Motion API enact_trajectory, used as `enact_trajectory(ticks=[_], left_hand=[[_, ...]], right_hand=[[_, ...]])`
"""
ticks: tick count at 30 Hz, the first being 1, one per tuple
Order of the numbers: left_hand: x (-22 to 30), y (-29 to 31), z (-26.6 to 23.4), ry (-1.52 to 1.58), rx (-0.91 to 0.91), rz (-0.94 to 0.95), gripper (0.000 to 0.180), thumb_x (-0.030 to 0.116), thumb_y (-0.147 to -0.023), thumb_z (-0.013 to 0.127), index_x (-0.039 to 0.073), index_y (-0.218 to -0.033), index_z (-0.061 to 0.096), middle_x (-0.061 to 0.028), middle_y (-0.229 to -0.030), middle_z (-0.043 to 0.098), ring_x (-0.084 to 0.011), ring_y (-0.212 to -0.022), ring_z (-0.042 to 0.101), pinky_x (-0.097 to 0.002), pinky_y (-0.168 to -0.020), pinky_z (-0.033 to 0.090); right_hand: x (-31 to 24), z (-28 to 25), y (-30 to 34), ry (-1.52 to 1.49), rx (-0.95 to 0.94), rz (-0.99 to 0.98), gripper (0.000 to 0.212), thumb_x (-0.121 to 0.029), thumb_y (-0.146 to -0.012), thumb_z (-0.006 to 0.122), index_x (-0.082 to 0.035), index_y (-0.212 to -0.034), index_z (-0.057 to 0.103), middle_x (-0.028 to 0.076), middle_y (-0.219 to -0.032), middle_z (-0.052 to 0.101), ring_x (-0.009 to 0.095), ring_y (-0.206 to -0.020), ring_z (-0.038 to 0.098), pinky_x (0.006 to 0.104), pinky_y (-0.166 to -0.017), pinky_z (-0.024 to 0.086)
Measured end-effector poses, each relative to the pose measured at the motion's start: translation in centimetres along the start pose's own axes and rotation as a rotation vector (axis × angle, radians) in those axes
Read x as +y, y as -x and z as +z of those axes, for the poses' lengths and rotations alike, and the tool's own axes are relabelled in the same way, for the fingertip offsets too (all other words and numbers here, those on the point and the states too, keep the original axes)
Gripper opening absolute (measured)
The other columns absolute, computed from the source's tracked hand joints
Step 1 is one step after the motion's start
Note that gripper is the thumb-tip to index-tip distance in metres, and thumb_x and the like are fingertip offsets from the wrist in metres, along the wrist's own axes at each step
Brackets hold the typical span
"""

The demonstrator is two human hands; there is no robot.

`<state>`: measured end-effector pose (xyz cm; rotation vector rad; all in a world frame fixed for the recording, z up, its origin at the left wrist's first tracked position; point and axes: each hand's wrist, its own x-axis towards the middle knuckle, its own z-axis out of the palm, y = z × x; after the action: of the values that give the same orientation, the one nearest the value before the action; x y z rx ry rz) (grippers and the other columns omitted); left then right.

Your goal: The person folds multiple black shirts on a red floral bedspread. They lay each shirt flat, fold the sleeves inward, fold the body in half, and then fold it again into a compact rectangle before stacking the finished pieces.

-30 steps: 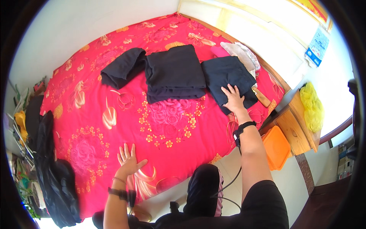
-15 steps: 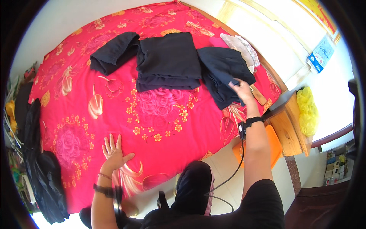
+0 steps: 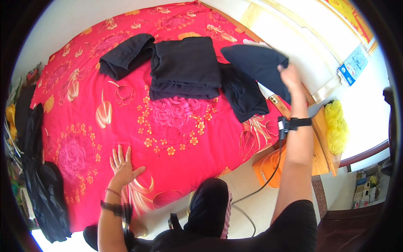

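- Overhead, looking down on a bed with a red floral bedspread point(image 3: 168, 126); all places below are given relative to it.
- Right hand point(image 3: 289, 77) is raised over the bedspread's far right edge, fingers closed on the edge of a dark garment point(image 3: 252, 63).
- Garment hangs lifted at the gripped end; its lower part point(image 3: 245, 98) trails down and lies on the bedspread just right of centre.
- Left hand point(image 3: 122, 164) is flat on the bedspread near its near edge, fingers spread and open, gripping nothing.
- Folded stack point(image 3: 184, 67) of dark clothes sits on the far middle of the bedspread, its right edge touching the trailing garment.
- Second dark bundle point(image 3: 126, 54) lies on the bedspread, far left of the stack and just beside it.
- Black watch point(image 3: 294, 124) is on the right wrist, with a cable running down from it; a dark band point(image 3: 113, 207) is on the left wrist.
- Orange bin point(image 3: 268, 168) stands on the floor off the bedspread's near right corner.
- Yellow bag point(image 3: 336, 126) rests on a wooden surface further right of the bedspread.
- Dark clothes point(image 3: 42, 180) hang or pile off the bedspread's left edge; cannot tell what supports them.
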<state>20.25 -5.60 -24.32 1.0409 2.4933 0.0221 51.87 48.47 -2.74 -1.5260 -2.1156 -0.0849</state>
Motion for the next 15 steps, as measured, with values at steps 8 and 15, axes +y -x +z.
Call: enact_trajectory(ticks=[8, 15], left_hand=[[0.3, 0.3, 0.1, 0.025, 0.05, 0.0, 0.116, 0.073, -0.078, 0.066, 0.013, -0.163, 0.015, -0.022, -0.168, 0.002, -0.0444, -0.154, -0.006, -0.0609, -0.121, -0.001], [0.2, 0.5, 0.0, 0.036, 0.039, 0.001, 0.114, 0.078, -0.078, 0.061, 0.014, -0.162, 0.018, -0.022, -0.168, 0.003, -0.0435, -0.154, -0.007, -0.06, -0.121, -0.003]], right_hand=[[-3.8, -14.6, 0.4, -0.25, -0.077, -0.215, 0.042, -0.031, -0.093, 0.067, 0.003, -0.118, 0.067, 0.031, -0.11, 0.068, 0.045, -0.108, 0.065, 0.0464, -0.095, 0.05], [-16.3, -10.8, 1.0, 0.14, 0.078, -0.36, 0.031, -0.028, -0.094, 0.065, -0.015, -0.121, 0.069, 0.022, -0.106, 0.072, 0.041, -0.103, 0.068, 0.0491, -0.089, 0.053]])
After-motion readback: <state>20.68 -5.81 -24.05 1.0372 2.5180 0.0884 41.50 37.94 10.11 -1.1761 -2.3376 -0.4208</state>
